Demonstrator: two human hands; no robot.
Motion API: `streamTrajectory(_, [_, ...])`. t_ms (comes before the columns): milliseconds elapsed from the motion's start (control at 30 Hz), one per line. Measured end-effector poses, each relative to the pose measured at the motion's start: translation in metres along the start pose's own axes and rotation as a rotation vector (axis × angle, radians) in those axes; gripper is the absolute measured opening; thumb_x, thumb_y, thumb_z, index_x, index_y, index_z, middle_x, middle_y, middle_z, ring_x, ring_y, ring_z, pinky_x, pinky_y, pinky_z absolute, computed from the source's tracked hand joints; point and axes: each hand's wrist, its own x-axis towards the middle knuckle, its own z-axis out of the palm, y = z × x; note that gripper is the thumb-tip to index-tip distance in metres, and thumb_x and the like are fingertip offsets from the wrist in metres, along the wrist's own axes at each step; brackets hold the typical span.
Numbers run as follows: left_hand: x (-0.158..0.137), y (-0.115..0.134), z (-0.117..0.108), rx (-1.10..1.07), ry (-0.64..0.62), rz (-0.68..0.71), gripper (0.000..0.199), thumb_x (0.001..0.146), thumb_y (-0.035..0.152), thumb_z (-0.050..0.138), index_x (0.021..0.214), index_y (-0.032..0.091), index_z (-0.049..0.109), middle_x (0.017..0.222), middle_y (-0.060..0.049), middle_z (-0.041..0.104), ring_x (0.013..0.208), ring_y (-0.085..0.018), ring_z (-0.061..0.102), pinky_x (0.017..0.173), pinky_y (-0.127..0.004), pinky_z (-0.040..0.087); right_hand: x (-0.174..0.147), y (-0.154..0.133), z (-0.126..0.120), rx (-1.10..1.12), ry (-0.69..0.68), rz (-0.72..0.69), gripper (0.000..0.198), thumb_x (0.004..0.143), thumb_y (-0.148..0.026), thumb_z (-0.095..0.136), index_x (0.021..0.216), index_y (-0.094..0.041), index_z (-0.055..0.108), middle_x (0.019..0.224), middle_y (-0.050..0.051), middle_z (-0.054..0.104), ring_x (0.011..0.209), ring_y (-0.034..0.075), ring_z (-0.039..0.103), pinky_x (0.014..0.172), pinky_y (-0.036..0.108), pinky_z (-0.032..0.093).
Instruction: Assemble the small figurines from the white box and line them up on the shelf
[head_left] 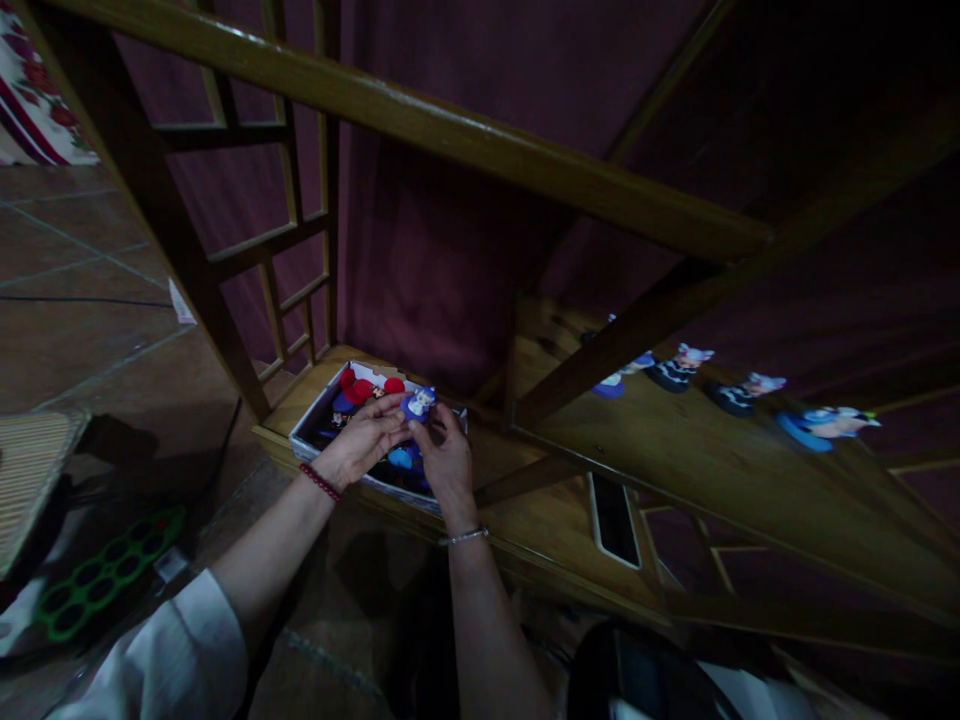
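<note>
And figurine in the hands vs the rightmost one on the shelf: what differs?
Held figurine is in the left hand, right hand close against it; rightmost figurine rests on the shelf, untouched.
Held figurine's base looks purple; rightmost figurine's is brighter blue.
Shared: both have a base.
</note>
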Motion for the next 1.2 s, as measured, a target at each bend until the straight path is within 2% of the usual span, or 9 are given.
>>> streamTrajectory(300, [-0.013, 0.005, 0.010, -0.037, 0.055, 0.008, 0.029, 0.069, 0.001, 0.057, 0.096, 0.013, 0.061, 0.087, -0.005, 0.063, 0.077, -0.010, 0.059, 0.075, -0.022, 0.048, -0.004, -0.006, 0.000, 0.026, 0.001, -0.043, 0.040, 0.071, -0.032, 0.058, 0.110, -0.024, 0.053, 0.106, 0.002, 0.061, 0.093, 0.016, 0.057, 0.084, 0.033, 0.045])
streamTrajectory(800, [-0.034, 0.003, 0.014, 0.043, 0.067, 0.083, 0.035, 0.065, 0.007, 0.065, 0.098, 0.017, 0.059, 0.094, -0.004, 0.062, 0.087, -0.012, 0.057, 0.079, -0.023, 0.046, -0.020, -0.016, -0.001, 0.168, -0.027, -0.072, 0.042, 0.071, -0.023, 0.057, 0.113, -0.026, 0.051, 0.105, 0.002, 0.063, 0.092, 0.017, 0.059, 0.084, 0.033, 0.047])
streamTrajectory(1200, [-0.069, 0.003, 0.032, 0.137, 0.081, 0.091, 0.042, 0.055, 0.017, 0.074, 0.095, 0.015, 0.059, 0.084, -0.004, 0.061, 0.079, -0.014, 0.057, 0.073, -0.027, 0.045, -0.049, -0.034, -0.018, 0.208, -0.051, -0.061, 0.048, 0.070, -0.022, 0.057, 0.117, -0.025, 0.048, 0.105, 0.003, 0.063, 0.092, 0.018, 0.060, 0.083, 0.035, 0.048])
